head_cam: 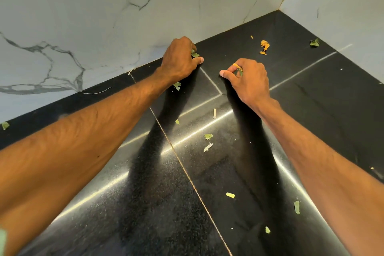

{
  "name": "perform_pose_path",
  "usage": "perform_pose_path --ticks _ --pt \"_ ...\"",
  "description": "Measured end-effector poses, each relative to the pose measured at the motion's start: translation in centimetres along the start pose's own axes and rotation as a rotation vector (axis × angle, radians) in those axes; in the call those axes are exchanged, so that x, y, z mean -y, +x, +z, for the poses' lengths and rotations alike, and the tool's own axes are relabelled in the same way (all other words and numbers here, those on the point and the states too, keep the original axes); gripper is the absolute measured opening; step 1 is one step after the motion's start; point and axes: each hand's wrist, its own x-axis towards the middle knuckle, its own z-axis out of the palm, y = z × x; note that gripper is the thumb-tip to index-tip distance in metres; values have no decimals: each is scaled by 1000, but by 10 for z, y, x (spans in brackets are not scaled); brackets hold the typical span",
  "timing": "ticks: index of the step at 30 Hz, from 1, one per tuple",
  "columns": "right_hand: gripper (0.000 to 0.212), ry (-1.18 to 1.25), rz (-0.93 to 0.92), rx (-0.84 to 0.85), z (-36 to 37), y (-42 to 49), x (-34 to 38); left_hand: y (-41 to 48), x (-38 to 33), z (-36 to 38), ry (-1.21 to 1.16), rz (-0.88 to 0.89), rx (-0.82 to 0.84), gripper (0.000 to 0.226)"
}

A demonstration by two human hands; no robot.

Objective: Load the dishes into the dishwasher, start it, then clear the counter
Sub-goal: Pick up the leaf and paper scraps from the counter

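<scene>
Green leaf scraps (195, 54) are bunched in my left hand (180, 60), fingers (199, 60) curled round them, close to the marble wall (83, 16). My right hand (249, 79) pinches green and orange bits (239, 69), thumb tip on the black worktop (311, 100). Orange peel (264, 47) lies beyond it, a torn leaf (314, 42) near the corner, and a green piece (208, 136) between my forearms.
</scene>
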Motion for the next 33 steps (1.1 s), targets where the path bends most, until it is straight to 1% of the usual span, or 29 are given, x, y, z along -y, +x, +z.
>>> perform_pose_path --ticks 2,5,7,8,9,11,12,13,14,16,17,18,19,21,22,24,25,27,28,29,30,32,33 --pt "28 -9 -15 16 -2 2 -2 1 -2 0 -13 -11 -18 39" --pt "32 -94 -36 57 -1 3 -2 4 -2 0 -18 2 -44 23" --pt "38 -41 -34 60 -1 1 -3 3 -5 0 -24 10 -49 17" --pt "43 71 -11 60 -2 0 -3 1 -6 1 -21 3 -44 16" --pt "45 252 49 68 -4 0 -2 1 -4 3 -14 -5 -35 17" --pt "40 685 289 110 -12 0 -1 -4 2 6 -4 -21 -4 26" --pt "34 869 412 138 -18 -1 -1 -7 5 7 -9 -23 16 32" --pt "29 1019 496 162 -24 -1 -2 -9 7 8 -24 -15 25 34" --pt "25 1139 541 179 -29 0 -5 -12 8 7 -52 -10 31 33" --pt "16 1323 571 179 -37 4 -14 -16 6 4 -135 -17 30 28" --pt "10 1379 577 164 -39 6 -18 -18 3 0 -206 -55 45 27" --pt "5 1410 581 145 -40 9 -22 -19 -1 -3 -328 -128 90 26" --pt "3 1406 583 128 -41 12 -27 -19 -5 -6 -501 -226 154 27" --pt "11 1265 588 76 -40 22 -35 -19 -7 -14 -866 -424 305 33" --pt "13 1158 582 42 -39 28 -37 -18 -4 -17 -1003 -464 361 36" --pt "13 929 522 -23 -41 39 -37 -17 0 -22 -1220 -472 449 39" --pt "18 795 476 -69 -42 46 -37 -17 2 -25 -1300 -461 479 40" --pt "40 464 331 -167 -45 61 -42 -18 4 -31 -1400 -421 521 40" --pt "45 297 253 -195 -48 68 -44 -18 4 -34 -1433 -397 542 39" --pt "46 141 204 -201 -49 75 -47 -20 3 -37 -1460 -379 559 39" --pt "50 -8 177 -196 -49 83 -51 -21 2 -38 -1484 -371 571 38" --pt "72 -278 167 -137 -45 92 -56 -23 0 -38 -1520 -372 585 37" --pt "78 -401 137 -112 -41 93 -59 -24 -2 -38 -1529 -374 588 37"
